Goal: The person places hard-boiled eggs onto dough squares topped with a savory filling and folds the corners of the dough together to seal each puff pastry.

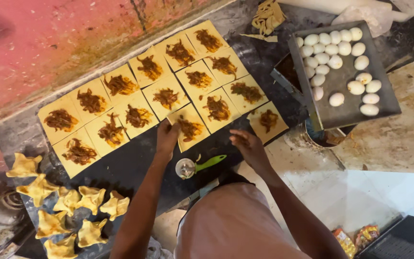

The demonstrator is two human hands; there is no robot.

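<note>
Several yellow dough squares (120, 103), each topped with brown filling, lie in rows on a dark counter (135, 165). My left hand (166, 135) touches the near-left edge of one dough square (195, 132), fingers on the pastry. My right hand (247, 145) hovers just right of that square, fingers curled and holding nothing visible. A green-handled round cutter (195, 166) lies on the counter between my forearms.
A dark tray (346, 112) with several peeled boiled eggs (334, 45) sits at the upper right. Several folded pastries (73, 206) are piled at the lower left. Dough scraps (267, 17) lie at the top. A red wall (49, 43) runs behind the counter.
</note>
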